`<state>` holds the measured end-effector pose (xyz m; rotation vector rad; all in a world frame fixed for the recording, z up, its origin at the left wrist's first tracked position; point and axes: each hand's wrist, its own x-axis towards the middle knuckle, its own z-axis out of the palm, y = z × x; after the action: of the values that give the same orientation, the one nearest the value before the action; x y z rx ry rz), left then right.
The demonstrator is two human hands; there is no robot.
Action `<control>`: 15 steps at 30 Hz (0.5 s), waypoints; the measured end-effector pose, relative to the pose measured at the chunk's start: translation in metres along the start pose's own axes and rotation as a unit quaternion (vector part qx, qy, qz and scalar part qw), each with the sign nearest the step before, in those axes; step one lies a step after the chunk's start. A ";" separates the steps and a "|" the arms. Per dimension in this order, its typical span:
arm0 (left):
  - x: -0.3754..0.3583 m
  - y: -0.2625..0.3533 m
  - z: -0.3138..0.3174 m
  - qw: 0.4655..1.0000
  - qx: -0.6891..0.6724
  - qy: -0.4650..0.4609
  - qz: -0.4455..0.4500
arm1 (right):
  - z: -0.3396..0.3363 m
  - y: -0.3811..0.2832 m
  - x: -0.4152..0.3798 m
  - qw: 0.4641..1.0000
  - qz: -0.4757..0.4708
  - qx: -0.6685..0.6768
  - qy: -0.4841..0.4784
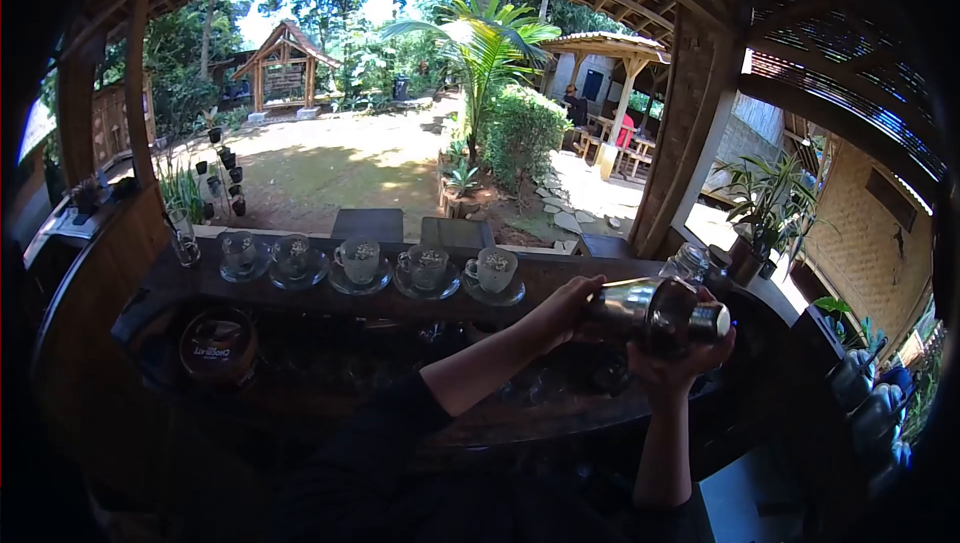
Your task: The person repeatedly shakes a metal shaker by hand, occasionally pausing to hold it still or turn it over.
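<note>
A shiny metal shaker (633, 297) lies tilted nearly sideways between my two hands, its small cap toward the right. My left hand (572, 309) is closed on the shaker's left end. Beneath the right part of the shaker, my right hand (680, 358) wraps round it with the fingers curled up. Several glass cups on saucers stand in a row on the counter to the left of my hands; the nearest cup (494, 269) is at the row's right end. Just behind the shaker stands a glass jar (690, 260).
The dark wooden counter (570, 268) curves across the view. A drinking glass (186, 245) stands at its left end, and a round tin (217, 346) sits lower left. Potted plants (765, 203) are at the right. Seated people are in the far shelter.
</note>
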<state>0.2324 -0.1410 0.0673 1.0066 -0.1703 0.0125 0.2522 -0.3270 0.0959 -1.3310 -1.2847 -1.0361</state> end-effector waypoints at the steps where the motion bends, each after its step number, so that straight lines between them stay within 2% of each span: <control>1: -0.013 0.012 0.022 0.999 0.017 -0.021 0.047 | -0.012 -0.016 0.000 0.999 -0.040 -0.026 0.018; 2: -0.034 0.024 0.049 0.995 0.029 -0.040 0.089 | -0.020 -0.033 0.002 0.992 0.008 0.122 -0.025; 3: -0.040 0.031 0.060 0.977 0.093 -0.097 0.167 | -0.024 -0.071 0.018 0.994 -0.059 0.091 0.010; 5: -0.052 0.040 0.081 0.911 0.193 -0.178 0.319 | -0.028 -0.064 0.020 0.996 -0.067 0.056 0.015; 6: -0.047 0.038 0.082 0.913 0.186 -0.179 0.315 | -0.029 -0.060 0.019 0.996 -0.076 0.030 0.023; 8: -0.033 0.035 0.082 0.938 0.154 -0.114 0.291 | -0.028 -0.052 0.014 0.995 -0.089 -0.020 0.040; 9: -0.019 0.033 0.077 0.966 0.135 -0.059 0.211 | -0.026 -0.045 0.013 0.993 -0.098 -0.045 0.048; 10: 0.009 0.022 0.065 0.989 0.068 -0.024 0.132 | -0.012 -0.025 0.017 0.976 -0.122 -0.137 0.114; 11: 0.022 0.017 0.051 0.993 0.075 -0.002 0.087 | -0.012 -0.008 0.014 0.980 -0.034 -0.180 0.082; 12: 0.022 0.021 0.053 0.996 0.081 0.017 0.044 | -0.003 -0.005 0.011 0.986 0.085 -0.096 0.107; 14: 0.010 0.022 0.060 0.986 0.107 0.029 0.122 | -0.011 -0.023 0.012 0.974 -0.110 -0.180 0.075; 15: 0.001 0.023 0.066 0.963 0.138 0.017 0.230 | -0.015 -0.032 0.004 0.992 -0.118 -0.040 0.035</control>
<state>0.2220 -0.1839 0.1212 1.2255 -0.3766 0.4899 0.2215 -0.3427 0.1052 -1.2093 -1.3836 -1.2991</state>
